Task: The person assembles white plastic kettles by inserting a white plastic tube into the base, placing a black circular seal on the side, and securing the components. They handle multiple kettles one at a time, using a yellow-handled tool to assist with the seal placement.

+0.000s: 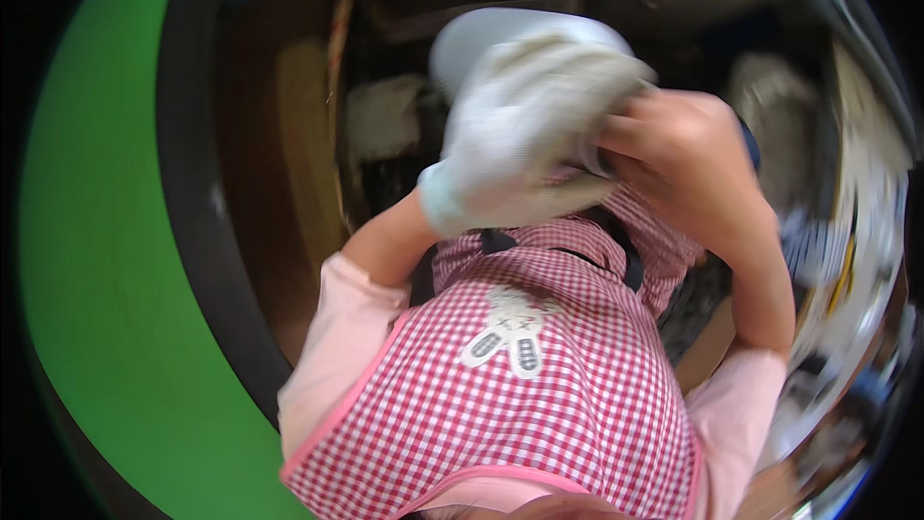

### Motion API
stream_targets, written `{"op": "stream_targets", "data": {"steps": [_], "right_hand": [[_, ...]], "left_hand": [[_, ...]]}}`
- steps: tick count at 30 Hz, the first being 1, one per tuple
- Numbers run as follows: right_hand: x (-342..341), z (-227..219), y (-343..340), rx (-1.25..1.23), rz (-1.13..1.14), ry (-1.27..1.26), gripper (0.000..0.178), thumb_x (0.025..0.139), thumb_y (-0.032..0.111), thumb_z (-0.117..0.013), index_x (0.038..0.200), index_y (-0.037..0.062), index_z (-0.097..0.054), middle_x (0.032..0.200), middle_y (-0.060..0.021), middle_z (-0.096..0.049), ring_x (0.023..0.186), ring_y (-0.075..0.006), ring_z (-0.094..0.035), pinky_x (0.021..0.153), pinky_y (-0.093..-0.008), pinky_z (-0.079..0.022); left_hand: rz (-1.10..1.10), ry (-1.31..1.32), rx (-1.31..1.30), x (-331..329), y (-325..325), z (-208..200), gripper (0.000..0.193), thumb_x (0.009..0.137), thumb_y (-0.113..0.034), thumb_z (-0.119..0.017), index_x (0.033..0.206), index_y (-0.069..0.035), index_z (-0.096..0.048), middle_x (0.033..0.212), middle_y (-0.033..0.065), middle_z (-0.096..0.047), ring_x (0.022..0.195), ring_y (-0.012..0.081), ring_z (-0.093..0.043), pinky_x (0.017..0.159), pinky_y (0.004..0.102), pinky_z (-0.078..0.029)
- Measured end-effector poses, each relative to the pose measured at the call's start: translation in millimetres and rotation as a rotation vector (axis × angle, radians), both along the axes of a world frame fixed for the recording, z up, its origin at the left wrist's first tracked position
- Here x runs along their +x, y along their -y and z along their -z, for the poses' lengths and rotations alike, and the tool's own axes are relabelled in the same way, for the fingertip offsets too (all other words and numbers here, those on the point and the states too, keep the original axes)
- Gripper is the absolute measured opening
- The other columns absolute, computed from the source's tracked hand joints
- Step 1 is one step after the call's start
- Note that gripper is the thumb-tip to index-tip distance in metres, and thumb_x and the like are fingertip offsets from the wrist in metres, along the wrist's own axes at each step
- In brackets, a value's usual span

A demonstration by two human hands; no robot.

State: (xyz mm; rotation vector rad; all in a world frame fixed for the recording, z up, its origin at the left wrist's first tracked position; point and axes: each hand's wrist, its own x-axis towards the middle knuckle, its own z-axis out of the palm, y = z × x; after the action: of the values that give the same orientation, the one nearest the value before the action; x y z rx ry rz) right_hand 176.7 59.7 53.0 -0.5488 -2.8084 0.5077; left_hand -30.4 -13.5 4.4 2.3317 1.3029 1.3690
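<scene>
In front of my chest my two hands meet, both smeared by motion. A white work glove with a pale teal cuff covers my left hand (525,130), whose fingers bend around toward the right. Behind it a smooth, pale grey-white rounded thing (465,43) shows past the knuckles; the glove hides most of it, so its kind is unclear. My right hand (679,149) is bare and closed, its fingertips pressed in beside the gloved fingers. Something small sits between the hands, too blurred to name.
A green surface (91,260) with a dark edge (197,173) runs along my left side. Beyond the hands lies a dark area with a pale blurred item (385,116). On the right is a pale surface (857,193) with assorted items. A red-and-white checked apron (577,366) covers my front.
</scene>
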Motion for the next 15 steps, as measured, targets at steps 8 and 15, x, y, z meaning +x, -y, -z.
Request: {"op": "stream_targets", "data": {"steps": [8, 15], "right_hand": [[13, -26, -8, -0.322, -0.043, 0.024, 0.02, 0.089, 0.004, -0.071, 0.107, -0.0043, -0.067, 0.097, -0.0194, -0.068, 0.09, -0.0392, -0.066, 0.084, -0.0413, -0.051], [37, 38, 12, -0.282, 0.51, -0.32, 0.022, 0.105, 0.01, -0.064, 0.118, -0.0073, -0.068, 0.111, -0.0111, -0.071, 0.102, -0.0183, -0.065, 0.096, -0.0301, -0.049]], "left_hand": [[-0.087, 0.256, 0.191, 27, -9, 9, 0.064, 0.071, -0.025, -0.086, 0.13, -0.009, -0.067, 0.123, 0.0058, -0.071, 0.118, 0.0243, -0.067, 0.111, 0.0471, -0.047], [-0.187, 0.035, 0.139, 29, -28, -2, 0.068, 0.071, -0.032, -0.084, 0.134, -0.014, -0.065, 0.134, 0.0058, -0.067, 0.124, 0.0261, -0.063, 0.113, 0.0494, -0.043]]}}
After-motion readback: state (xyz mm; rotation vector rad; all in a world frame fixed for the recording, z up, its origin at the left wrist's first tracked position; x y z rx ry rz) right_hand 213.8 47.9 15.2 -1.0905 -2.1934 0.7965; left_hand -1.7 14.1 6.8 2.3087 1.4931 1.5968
